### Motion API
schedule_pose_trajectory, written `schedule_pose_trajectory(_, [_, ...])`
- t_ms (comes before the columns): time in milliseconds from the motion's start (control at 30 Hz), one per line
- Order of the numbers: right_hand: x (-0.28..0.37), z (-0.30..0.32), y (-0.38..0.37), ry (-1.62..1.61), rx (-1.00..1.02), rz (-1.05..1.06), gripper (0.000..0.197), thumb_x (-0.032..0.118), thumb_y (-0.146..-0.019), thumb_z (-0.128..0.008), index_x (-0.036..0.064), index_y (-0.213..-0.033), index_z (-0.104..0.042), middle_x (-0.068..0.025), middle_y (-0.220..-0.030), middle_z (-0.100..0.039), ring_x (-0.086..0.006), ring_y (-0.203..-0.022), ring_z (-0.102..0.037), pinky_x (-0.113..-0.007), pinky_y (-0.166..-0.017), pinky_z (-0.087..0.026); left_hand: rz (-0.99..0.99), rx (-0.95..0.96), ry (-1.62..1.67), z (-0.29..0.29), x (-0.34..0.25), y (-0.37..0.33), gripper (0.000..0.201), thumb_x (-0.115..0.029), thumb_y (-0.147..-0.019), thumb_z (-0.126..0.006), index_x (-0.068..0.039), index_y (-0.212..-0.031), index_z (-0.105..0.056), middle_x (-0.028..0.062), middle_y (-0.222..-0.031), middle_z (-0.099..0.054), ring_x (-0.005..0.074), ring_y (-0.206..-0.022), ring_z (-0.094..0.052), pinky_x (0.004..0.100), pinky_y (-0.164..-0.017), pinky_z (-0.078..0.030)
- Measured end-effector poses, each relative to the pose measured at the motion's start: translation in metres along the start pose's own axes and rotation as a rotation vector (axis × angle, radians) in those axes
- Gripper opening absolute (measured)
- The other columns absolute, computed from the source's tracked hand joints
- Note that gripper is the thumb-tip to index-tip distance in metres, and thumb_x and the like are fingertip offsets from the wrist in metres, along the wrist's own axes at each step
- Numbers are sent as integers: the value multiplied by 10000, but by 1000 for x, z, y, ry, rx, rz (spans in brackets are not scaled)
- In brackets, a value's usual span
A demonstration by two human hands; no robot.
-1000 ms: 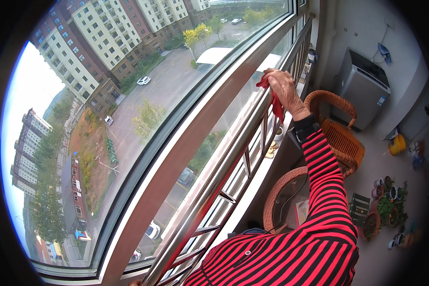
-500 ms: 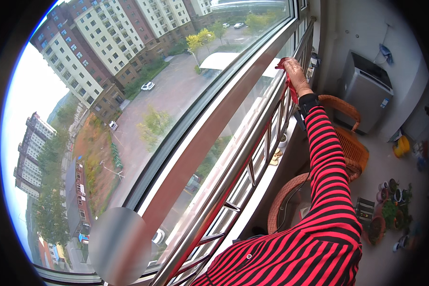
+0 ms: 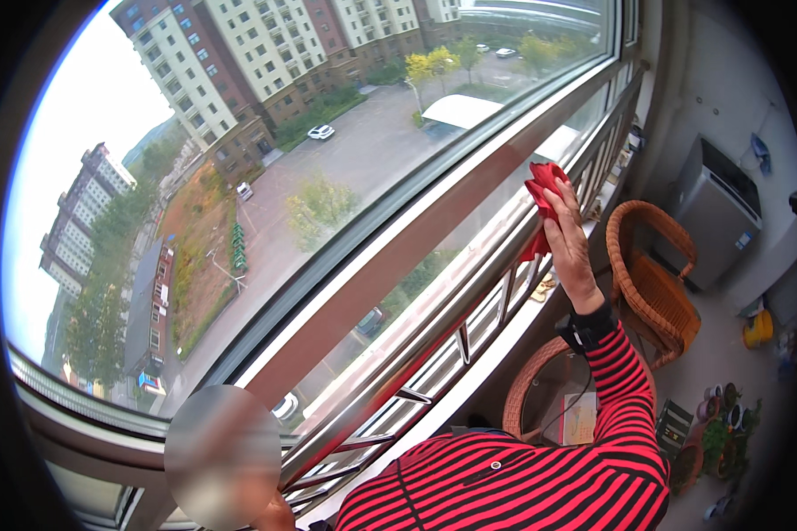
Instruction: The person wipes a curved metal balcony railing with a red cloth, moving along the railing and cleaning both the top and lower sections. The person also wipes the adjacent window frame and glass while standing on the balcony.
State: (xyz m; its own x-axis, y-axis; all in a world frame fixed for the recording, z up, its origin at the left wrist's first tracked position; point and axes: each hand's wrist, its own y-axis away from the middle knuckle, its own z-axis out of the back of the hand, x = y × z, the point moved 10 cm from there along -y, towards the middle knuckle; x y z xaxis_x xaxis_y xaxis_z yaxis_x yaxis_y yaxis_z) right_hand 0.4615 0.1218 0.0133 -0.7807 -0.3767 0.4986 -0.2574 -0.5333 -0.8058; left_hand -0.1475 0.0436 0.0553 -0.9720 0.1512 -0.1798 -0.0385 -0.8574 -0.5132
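My right hand (image 3: 572, 257) presses a crumpled red cloth (image 3: 547, 181) against the shiny metal railing (image 3: 454, 311) along the window. Its fingers lie over the cloth, and part of the cloth hangs down the rail's side. The arm is stretched out in a red and black striped sleeve, with a dark band at the wrist. Of my left hand (image 3: 277, 515), only a bit of skin shows at the lower edge near the rail; a round blurred patch covers the rest, so its fingers are hidden.
Beyond the railing stands a large window frame (image 3: 367, 234), with buildings and parked cars far below. To the right are a wicker chair (image 3: 624, 265), a round wicker-edged table (image 3: 524, 389), a grey washing machine (image 3: 713, 212) and several potted plants (image 3: 717, 442).
My right hand has come nearer along the railing with the red cloth, and the arm is more bent. The view has shifted, and a bit of my left hand now shows at the lower edge.
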Motion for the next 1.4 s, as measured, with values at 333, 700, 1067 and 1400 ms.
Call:
schedule_pose_trajectory(333, [102, -3, -2, -148, 351, 30, 543, -183, -878, -626, 24, -1379, -650, -197, -1449, -632, -372, -1359, -618, -416, -1145, -518, -65, -96, -37, 9, -9, 1, 474, -252, -1137, -387, -46, -780, -620, 130, -695, -612, 397, -713, -584, 500, -723, -423])
schedule_pose_trajectory(700, [-30, 92, -140, -377, -318, -144, 385, 72, -1017, -719, 4, -1391, -656, -47, -1197, -756, -123, -1084, -693, -290, -977, -547, -50, -121, -44, 8, -8, 3, 443, -222, -1123, -395, -55, -758, -585, 129, -681, -588, 398, -704, -556, 506, -732, -411])
schedule_pose_trajectory(1067, [-235, 38, -246, 239, -92, -500, 377, 98, -999, -637, 21, -1367, -653, -173, -1222, -770, -280, -1114, -741, -383, -995, -553, 26, -94, -65, 9, -4, 3, 440, -192, -1100, -408, -44, -735, -605, 123, -691, -609, 384, -701, -558, 487, -759, -415])
schedule_pose_trajectory(1400, [-173, 20, -231, 490, 217, -189, 308, 18, -984, -528, -16, -1264, -651, -209, -1205, -699, -378, -1159, -674, -427, -1038, -513, 15, -108, -67, 10, -5, 3, 387, -174, -1065, -430, -16, -769, -624, 167, -746, -628, 417, -733, -571, 504, -759, -416])
